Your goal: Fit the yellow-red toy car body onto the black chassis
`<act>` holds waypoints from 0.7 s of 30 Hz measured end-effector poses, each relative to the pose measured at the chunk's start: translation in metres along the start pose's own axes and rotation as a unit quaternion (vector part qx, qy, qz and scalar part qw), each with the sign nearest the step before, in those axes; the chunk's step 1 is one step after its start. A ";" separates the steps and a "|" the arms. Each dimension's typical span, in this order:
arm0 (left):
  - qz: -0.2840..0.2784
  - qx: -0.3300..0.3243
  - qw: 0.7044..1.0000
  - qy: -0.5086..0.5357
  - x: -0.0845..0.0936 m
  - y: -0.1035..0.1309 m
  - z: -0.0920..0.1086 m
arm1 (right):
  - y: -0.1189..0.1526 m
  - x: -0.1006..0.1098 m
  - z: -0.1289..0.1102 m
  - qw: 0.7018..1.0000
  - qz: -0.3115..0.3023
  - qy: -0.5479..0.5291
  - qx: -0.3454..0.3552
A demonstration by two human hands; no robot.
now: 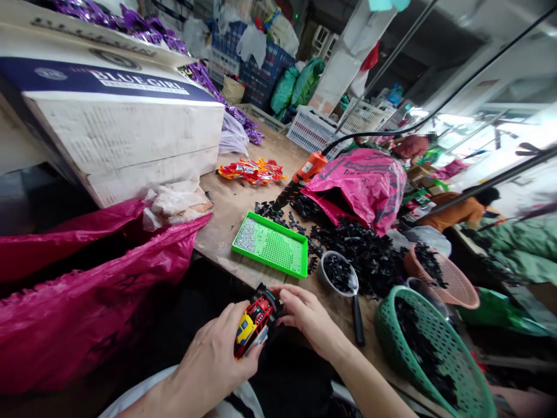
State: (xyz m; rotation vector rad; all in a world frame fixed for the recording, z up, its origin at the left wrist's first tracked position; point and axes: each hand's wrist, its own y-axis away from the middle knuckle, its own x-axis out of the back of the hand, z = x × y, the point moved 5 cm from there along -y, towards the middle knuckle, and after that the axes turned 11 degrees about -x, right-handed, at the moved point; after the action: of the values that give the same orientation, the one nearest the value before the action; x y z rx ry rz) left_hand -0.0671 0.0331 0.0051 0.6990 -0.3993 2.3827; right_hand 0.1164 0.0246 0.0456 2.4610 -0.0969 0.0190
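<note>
My left hand [213,348] grips a small toy car [255,322] with yellow, red and black parts, held low in front of me at the table's near edge. The fingers of my right hand [304,316] pinch the car's dark upper end. Just beyond my hands lies a green perforated tray [274,247] with small silvery pieces heaped at its left end. An orange and black power screwdriver [300,177] hangs nose down behind the tray. Orange and silver toy parts [251,171] rest farther back on the table [226,200].
Black parts [365,252] are piled right of the tray, beside a handled sieve [339,273], green basket [435,348] and pink basket [456,281]. A pink bag [365,180] stands behind. At left are a carton [143,128] and magenta bag [108,313]. People sit at far right.
</note>
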 end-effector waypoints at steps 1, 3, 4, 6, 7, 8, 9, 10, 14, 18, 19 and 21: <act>0.000 -0.008 1.000 -0.020 -0.002 0.001 -0.001 | -0.001 -0.001 -0.001 0.999 0.015 0.032 0.002; 0.006 -0.023 0.997 -0.070 -0.005 0.002 -0.004 | -0.004 -0.005 -0.003 0.996 0.032 0.081 0.009; 0.012 -0.033 0.994 -0.099 -0.007 0.003 -0.005 | -0.006 -0.007 -0.004 0.995 0.035 0.092 0.010; 0.031 -0.063 0.985 -0.155 -0.008 0.005 -0.005 | -0.009 -0.009 -0.004 0.995 0.034 0.089 0.007; 0.044 -0.080 0.980 -0.179 -0.008 0.006 -0.004 | -0.011 -0.011 -0.004 0.996 0.025 0.088 0.004; 0.056 -0.095 0.974 -0.199 -0.007 0.007 -0.002 | -0.012 -0.013 -0.004 0.996 0.008 0.088 -0.001; 0.066 -0.107 0.969 -0.214 -0.006 0.007 -0.001 | -0.013 -0.015 -0.004 0.996 -0.012 0.091 -0.006; 0.075 -0.117 0.964 -0.226 -0.005 0.008 0.001 | -0.014 -0.016 -0.004 0.995 -0.032 0.093 -0.011; 0.098 -0.136 0.948 -0.269 0.001 0.007 0.007 | -0.015 -0.014 -0.007 0.997 -0.032 0.075 -0.019; 0.134 -0.153 0.942 -0.265 0.010 0.003 0.007 | -0.012 -0.013 -0.012 0.998 -0.045 0.040 0.012; 0.142 -0.161 0.942 -0.258 0.012 0.003 0.006 | -0.011 -0.013 -0.013 0.998 -0.050 0.032 0.020; 0.155 -0.171 0.942 -0.245 0.016 0.003 0.003 | -0.010 -0.009 -0.015 0.998 -0.047 0.021 0.035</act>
State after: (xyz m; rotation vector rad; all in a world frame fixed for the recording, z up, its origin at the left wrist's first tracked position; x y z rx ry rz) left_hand -0.0785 0.0370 0.0159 1.1251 -1.1794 2.3038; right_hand 0.1078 0.0419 0.0505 2.5303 0.0390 0.0345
